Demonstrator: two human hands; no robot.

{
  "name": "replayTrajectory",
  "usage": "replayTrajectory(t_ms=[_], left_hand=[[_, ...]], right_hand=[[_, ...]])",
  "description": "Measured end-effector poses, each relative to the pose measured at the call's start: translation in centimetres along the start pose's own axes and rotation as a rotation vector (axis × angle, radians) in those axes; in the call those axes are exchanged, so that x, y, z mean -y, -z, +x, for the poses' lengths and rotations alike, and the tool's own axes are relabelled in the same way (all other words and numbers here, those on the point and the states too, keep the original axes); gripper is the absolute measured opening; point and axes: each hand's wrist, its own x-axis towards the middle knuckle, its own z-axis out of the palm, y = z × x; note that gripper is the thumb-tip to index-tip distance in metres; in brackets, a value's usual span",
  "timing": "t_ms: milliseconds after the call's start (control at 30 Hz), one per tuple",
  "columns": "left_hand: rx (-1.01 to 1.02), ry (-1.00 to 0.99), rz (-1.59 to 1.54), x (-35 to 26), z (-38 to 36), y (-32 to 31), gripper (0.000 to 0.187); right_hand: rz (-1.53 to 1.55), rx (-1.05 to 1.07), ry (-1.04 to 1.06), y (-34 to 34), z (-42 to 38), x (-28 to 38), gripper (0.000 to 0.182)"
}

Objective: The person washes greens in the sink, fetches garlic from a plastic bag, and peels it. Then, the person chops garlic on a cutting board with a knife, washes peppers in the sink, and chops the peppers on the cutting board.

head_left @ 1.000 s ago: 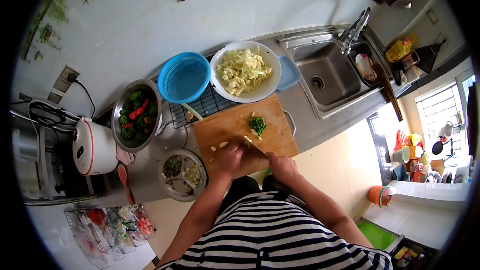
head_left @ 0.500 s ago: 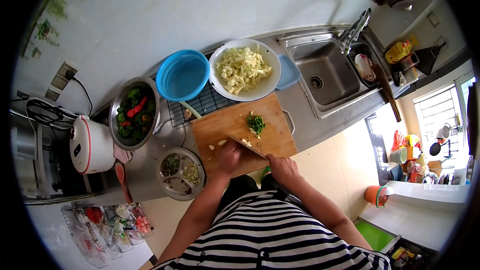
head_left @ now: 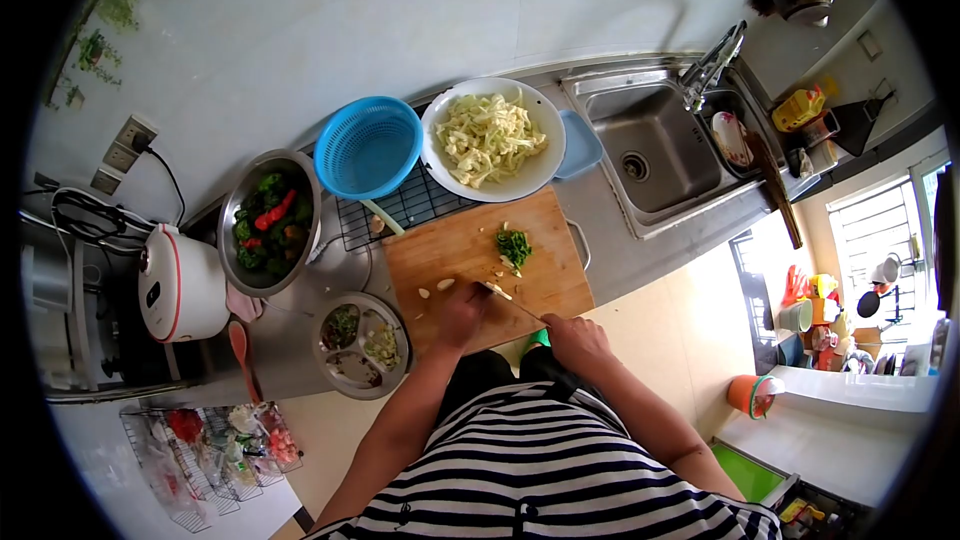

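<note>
Since half a second earlier, I saw the right hand [head_left: 578, 338] had slid a little to the right and nearer the body, drawing the knife [head_left: 512, 303] with it, so the blade tip lay by the pale garlic pieces [head_left: 497, 291] instead of over them. The right fingers were closed around the knife handle. The left hand [head_left: 462, 313] rested on the near part of the wooden cutting board [head_left: 460, 248], fingers curled down against the wood; whether they pinched anything, I could not tell. A few more garlic slices [head_left: 436, 288] lay just left of that hand, and a small heap of chopped greens [head_left: 514, 244] sat farther out on the board. Beyond the board, a white bowl of cut cabbage [head_left: 492, 138] stood beside a blue colander [head_left: 368, 147], both over a wire rack [head_left: 405, 208]. To the left on the tabletop were a steel bowl of broccoli and red pepper [head_left: 267, 222], a divided steel dish [head_left: 362, 343] and a rice cooker [head_left: 180, 282]. The sink [head_left: 655, 145] was to the right.
</note>
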Motion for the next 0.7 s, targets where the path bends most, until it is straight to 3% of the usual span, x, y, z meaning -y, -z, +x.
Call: replayTrajectory(t_ms=[167,333,400,533,700], left_hand=[[-0.014,-0.036,0.017,0.1,0.1,0.1,0.016],[-0.031,0.005,0.020,-0.2,-0.1,0.0,0.017],[-0.030,-0.011,-0.019,0.0,0.0,-0.2,0.016],[0.000,-0.005,0.005,0.1,-0.1,-0.1,0.013],[0.004,-0.029,0.046,0.3,-0.2,0.1,0.016]], right_hand=[[0.081,-0.059,0.057,-2.7,3.0,-0.9,0.028],[0.132,-0.112,0.050,-0.4,1.2,-0.7,0.029],[0.062,0.023,0.024,0.6,0.3,-0.5,0.031],[0.059,0.053,0.013,0.8,0.0,0.0,0.032],[0.132,-0.082,0.099,-1.9,2.7,-0.2,0.029]])
